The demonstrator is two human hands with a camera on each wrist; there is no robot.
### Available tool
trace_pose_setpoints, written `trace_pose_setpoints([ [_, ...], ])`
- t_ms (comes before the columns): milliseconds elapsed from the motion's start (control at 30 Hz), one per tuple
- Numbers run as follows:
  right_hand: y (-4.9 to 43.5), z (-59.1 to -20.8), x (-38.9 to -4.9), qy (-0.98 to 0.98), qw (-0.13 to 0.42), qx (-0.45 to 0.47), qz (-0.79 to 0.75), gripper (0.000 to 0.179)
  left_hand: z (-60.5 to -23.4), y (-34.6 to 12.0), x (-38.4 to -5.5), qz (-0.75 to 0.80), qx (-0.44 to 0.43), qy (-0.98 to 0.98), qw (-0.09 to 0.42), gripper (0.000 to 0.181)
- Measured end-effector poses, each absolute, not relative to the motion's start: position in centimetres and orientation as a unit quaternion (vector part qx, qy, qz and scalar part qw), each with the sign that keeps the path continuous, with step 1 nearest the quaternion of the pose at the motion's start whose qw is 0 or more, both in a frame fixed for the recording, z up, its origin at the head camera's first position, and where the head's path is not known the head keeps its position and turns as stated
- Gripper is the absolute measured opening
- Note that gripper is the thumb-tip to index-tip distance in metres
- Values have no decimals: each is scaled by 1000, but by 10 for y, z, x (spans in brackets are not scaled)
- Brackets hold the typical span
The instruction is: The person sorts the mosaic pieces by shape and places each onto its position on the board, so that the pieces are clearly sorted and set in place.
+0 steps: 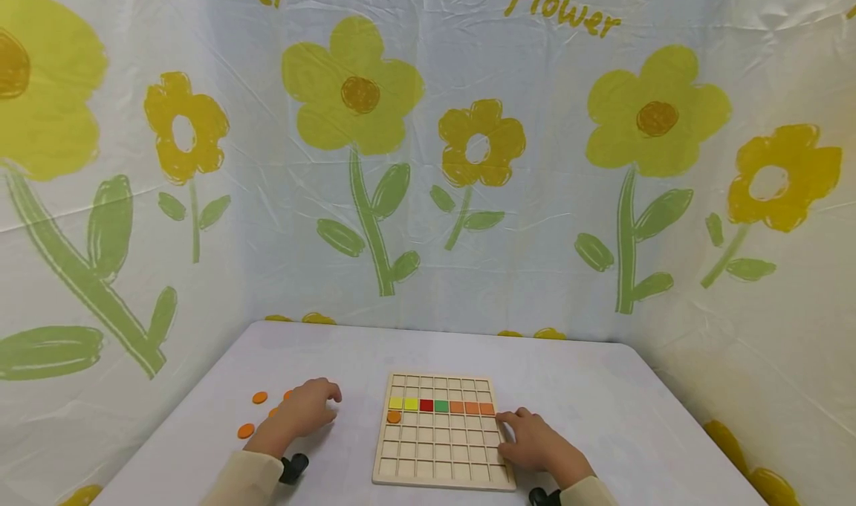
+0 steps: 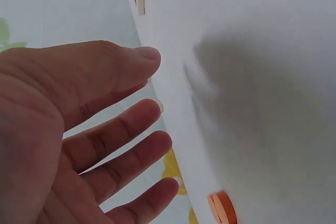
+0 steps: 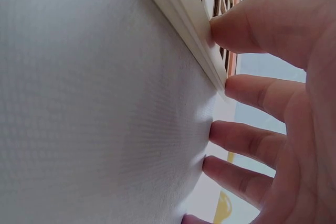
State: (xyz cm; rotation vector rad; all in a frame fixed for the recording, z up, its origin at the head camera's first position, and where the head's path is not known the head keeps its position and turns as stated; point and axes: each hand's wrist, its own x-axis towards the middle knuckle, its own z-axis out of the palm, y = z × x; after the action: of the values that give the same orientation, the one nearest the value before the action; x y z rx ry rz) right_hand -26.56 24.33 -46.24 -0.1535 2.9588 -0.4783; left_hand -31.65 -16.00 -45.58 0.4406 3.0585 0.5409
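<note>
A wooden grid board (image 1: 443, 440) lies on the table, with one row of coloured square tiles (image 1: 426, 406): yellow, red, green and orange. A round orange disc (image 1: 394, 417) sits at its left edge, just under that row. My left hand (image 1: 307, 409) hovers left of the board, thumb and fingers apart with nothing between them. Below its fingertips in the left wrist view shows a loose orange disc (image 2: 226, 207). At the board's right edge rests my right hand (image 1: 535, 440); its thumb (image 3: 247, 27) and index finger touch the frame (image 3: 197, 35) while the other fingers reach down to the tabletop.
More orange discs (image 1: 259, 397) lie on the white table (image 1: 555, 372) around the left forearm, some partly hidden by the hand. Behind and beside the table hang flower-printed curtains (image 1: 535, 268). A black wrist mount (image 1: 293, 469) is on the left wrist.
</note>
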Motion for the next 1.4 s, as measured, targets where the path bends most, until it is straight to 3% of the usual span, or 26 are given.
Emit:
trace_pose_setpoints([
  [433,244,-460,-265,982,83,-47,-163,51,-458,-202,-313,162,125,979,1,15],
  [700,244,-458,-264,981,85,-56,-167,51,-466,-218,-315,142,126,981,-29,16],
  [933,244,-459,-265,981,84,-57,-167,51,-459,-223,-310,154,121,981,-16,11],
  [1400,245,-460,-266,981,85,-53,-168,51,-466,-235,-319,178,110,978,8,16],
])
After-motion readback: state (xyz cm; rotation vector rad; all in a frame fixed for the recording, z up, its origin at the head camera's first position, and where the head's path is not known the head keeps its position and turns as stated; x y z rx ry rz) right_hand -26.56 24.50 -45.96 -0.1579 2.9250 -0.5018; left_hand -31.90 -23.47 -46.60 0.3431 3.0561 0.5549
